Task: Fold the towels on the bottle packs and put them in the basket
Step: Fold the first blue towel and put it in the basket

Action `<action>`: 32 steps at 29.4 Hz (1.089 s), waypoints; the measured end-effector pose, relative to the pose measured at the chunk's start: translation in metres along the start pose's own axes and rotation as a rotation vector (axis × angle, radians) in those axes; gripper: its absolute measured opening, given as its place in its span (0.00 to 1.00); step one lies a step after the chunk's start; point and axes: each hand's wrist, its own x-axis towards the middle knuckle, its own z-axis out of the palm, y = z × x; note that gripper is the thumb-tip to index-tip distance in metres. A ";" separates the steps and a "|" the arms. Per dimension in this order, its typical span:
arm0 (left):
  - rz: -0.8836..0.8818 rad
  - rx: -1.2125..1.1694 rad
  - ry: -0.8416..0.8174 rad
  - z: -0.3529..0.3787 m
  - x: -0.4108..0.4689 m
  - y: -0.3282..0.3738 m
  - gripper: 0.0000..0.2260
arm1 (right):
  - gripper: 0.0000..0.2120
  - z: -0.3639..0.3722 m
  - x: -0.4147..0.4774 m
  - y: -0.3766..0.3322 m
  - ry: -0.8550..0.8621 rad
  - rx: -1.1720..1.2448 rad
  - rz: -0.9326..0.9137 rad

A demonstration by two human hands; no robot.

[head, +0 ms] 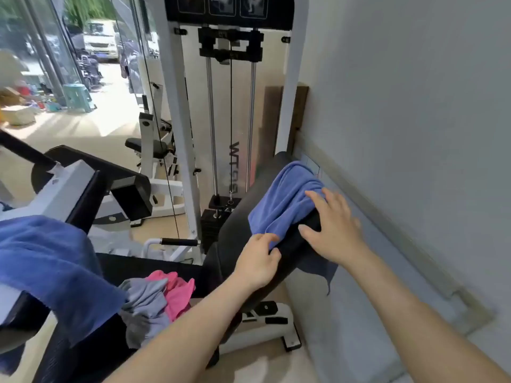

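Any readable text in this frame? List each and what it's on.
"WT", then two unclear characters, perhaps "09": printed vertically on the weight stack shield.
Too blurred to read: licence plate on the white van.
Too dark to read: diagram placard.

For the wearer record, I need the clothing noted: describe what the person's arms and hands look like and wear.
Left hand and right hand are bare: no gloves, rings, watch or bands show. The left forearm and right forearm are uncovered to the frame's edge; no sleeve is in view.
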 end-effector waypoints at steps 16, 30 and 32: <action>-0.080 -0.636 0.038 -0.038 0.002 0.009 0.06 | 0.03 0.005 0.003 0.017 -0.025 -0.077 0.022; 0.388 -0.311 -0.750 -0.091 -0.099 0.076 0.22 | 0.15 -0.065 -0.177 -0.060 -0.301 0.986 0.335; 0.354 -0.287 -0.726 -0.072 -0.112 0.084 0.26 | 0.14 -0.059 -0.207 -0.054 -0.249 1.058 0.386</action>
